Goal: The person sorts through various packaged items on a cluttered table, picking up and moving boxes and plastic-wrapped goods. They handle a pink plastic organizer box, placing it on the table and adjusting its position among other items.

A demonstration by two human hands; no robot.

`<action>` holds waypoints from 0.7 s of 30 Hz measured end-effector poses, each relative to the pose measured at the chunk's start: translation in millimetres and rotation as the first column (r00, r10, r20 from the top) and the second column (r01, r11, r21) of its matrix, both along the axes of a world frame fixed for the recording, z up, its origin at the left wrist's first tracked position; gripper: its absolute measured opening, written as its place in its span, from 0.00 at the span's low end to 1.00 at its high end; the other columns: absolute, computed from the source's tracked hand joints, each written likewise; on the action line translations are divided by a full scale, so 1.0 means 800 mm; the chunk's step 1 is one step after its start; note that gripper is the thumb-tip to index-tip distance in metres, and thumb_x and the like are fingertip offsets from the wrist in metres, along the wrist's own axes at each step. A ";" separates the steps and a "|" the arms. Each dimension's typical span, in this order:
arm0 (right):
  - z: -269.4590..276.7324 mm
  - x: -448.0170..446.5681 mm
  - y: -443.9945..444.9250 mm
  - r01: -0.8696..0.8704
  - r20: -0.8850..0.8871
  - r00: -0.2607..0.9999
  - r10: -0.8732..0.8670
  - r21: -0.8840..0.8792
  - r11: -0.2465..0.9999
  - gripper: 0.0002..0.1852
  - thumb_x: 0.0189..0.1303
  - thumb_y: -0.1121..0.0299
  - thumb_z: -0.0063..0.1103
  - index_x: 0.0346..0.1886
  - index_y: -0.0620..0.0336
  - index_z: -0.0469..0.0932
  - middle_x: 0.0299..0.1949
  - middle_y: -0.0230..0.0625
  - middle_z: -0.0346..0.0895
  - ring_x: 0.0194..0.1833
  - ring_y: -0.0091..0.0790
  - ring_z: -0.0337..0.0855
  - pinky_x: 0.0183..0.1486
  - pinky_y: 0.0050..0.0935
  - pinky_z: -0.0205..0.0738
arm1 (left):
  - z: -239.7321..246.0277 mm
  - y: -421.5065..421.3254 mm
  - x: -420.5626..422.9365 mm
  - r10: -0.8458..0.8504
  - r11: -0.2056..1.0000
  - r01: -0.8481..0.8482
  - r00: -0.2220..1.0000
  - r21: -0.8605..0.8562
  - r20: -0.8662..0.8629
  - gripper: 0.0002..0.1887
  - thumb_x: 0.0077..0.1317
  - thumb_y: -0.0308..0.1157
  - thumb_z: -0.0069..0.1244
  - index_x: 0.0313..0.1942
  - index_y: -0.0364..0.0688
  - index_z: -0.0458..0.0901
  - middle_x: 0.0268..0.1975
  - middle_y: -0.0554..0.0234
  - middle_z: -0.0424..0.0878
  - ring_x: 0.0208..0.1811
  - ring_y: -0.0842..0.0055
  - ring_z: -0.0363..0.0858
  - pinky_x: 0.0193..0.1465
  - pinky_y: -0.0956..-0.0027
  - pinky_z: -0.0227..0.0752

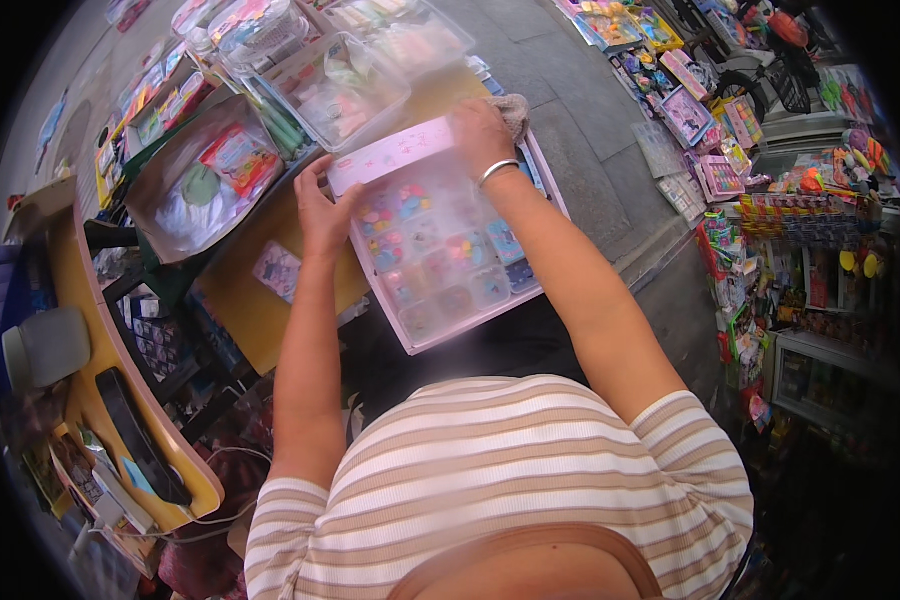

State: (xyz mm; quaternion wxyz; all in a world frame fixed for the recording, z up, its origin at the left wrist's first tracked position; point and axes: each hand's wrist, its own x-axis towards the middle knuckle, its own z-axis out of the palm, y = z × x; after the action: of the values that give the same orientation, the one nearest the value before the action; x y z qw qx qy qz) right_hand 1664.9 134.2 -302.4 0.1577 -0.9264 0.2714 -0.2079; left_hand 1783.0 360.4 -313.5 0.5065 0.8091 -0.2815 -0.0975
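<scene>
A shallow pink box [414, 348] rests tilted before me, holding a translucent compartment tray [439, 259] with small colourful pieces and some blue packets [504, 238] at its right. My left hand [325, 210] grips the box's left far corner, thumb on its pale pink printed side flap [394, 155]. A beige knitted cloth [511, 112] is bunched in my right hand [482, 135] at the far right corner. That hand wears a silver bangle at the wrist, and its fingertips are partly hidden.
Clear plastic bins [335, 105] stand beyond the box. An open carton [206, 187] of packets is at the left, near a small pink card [277, 270] on a yellow board. A yellow tabletop [187, 480] holds a black case [141, 435]. Toy displays line the right.
</scene>
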 end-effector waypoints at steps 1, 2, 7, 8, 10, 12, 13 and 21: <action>-0.001 0.013 0.020 -0.050 -0.047 0.998 0.052 0.057 0.997 0.13 0.58 0.69 0.51 0.43 0.63 0.80 0.47 0.42 0.78 0.50 0.45 0.75 0.56 0.39 0.68 | -0.001 0.000 0.000 0.009 1.000 -0.009 1.000 0.006 -0.002 0.31 0.50 0.32 0.64 0.55 0.39 0.71 0.53 0.56 0.70 0.50 0.69 0.73 0.52 0.67 0.70; -0.004 0.020 0.046 -0.108 0.073 0.992 0.103 0.066 0.992 0.13 0.58 0.70 0.51 0.43 0.63 0.80 0.47 0.42 0.78 0.50 0.45 0.75 0.56 0.39 0.68 | -0.002 -0.001 0.000 0.015 1.000 -0.015 1.000 0.003 0.002 0.32 0.49 0.32 0.64 0.55 0.39 0.71 0.52 0.57 0.70 0.49 0.69 0.74 0.51 0.67 0.71; -0.002 0.066 0.139 -0.378 0.297 0.895 0.332 0.114 0.919 0.08 0.57 0.71 0.50 0.32 0.62 0.79 0.41 0.44 0.78 0.47 0.46 0.76 0.54 0.38 0.69 | -0.015 0.003 0.004 0.020 0.997 -0.021 1.000 -0.074 -0.020 0.34 0.49 0.29 0.63 0.58 0.40 0.69 0.54 0.56 0.69 0.52 0.67 0.74 0.54 0.67 0.71; 0.001 0.071 0.146 -0.455 0.303 0.869 0.391 0.181 0.872 0.08 0.57 0.71 0.51 0.33 0.62 0.80 0.40 0.44 0.78 0.47 0.46 0.76 0.54 0.38 0.69 | -0.018 0.003 0.004 0.027 0.992 -0.031 0.999 -0.126 -0.031 0.34 0.50 0.28 0.62 0.59 0.39 0.68 0.55 0.56 0.69 0.53 0.67 0.74 0.54 0.67 0.71; 0.005 0.077 0.152 -0.543 0.258 0.838 0.481 0.292 0.787 0.10 0.57 0.72 0.52 0.37 0.62 0.81 0.44 0.43 0.79 0.50 0.44 0.76 0.56 0.37 0.69 | -0.022 0.005 0.005 0.024 0.983 -0.033 0.998 -0.182 -0.055 0.34 0.51 0.27 0.61 0.60 0.39 0.67 0.56 0.55 0.69 0.54 0.66 0.74 0.55 0.67 0.71; 0.007 0.077 0.146 -0.611 0.249 0.792 0.558 0.337 0.716 0.11 0.56 0.72 0.53 0.40 0.62 0.82 0.46 0.42 0.79 0.51 0.43 0.76 0.57 0.36 0.69 | -0.024 0.008 0.006 0.029 0.984 -0.046 0.994 -0.171 -0.103 0.34 0.53 0.25 0.59 0.61 0.39 0.65 0.57 0.54 0.69 0.54 0.66 0.74 0.56 0.67 0.70; 0.007 0.074 0.140 -0.641 0.257 0.767 0.587 0.327 0.695 0.11 0.56 0.72 0.54 0.41 0.62 0.82 0.46 0.42 0.79 0.51 0.43 0.77 0.57 0.36 0.69 | -0.023 0.009 0.005 0.011 0.988 -0.020 0.998 -0.155 -0.060 0.34 0.53 0.26 0.60 0.61 0.39 0.65 0.56 0.53 0.70 0.54 0.66 0.74 0.56 0.67 0.71; 0.006 0.010 0.002 -0.371 0.124 0.928 0.351 0.226 0.901 0.13 0.57 0.74 0.51 0.42 0.58 0.82 0.47 0.41 0.80 0.48 0.43 0.79 0.54 0.34 0.72 | -0.012 0.008 0.001 0.030 1.000 -0.030 0.996 0.002 0.083 0.37 0.50 0.33 0.65 0.60 0.37 0.66 0.55 0.53 0.71 0.52 0.66 0.75 0.54 0.66 0.70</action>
State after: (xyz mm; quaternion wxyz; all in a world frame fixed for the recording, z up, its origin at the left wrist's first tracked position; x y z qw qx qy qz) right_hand 1672.7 135.8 -297.6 0.3173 -0.9249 0.1122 -0.1770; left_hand 1784.0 366.5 -322.7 0.4947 0.8173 -0.2899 -0.0568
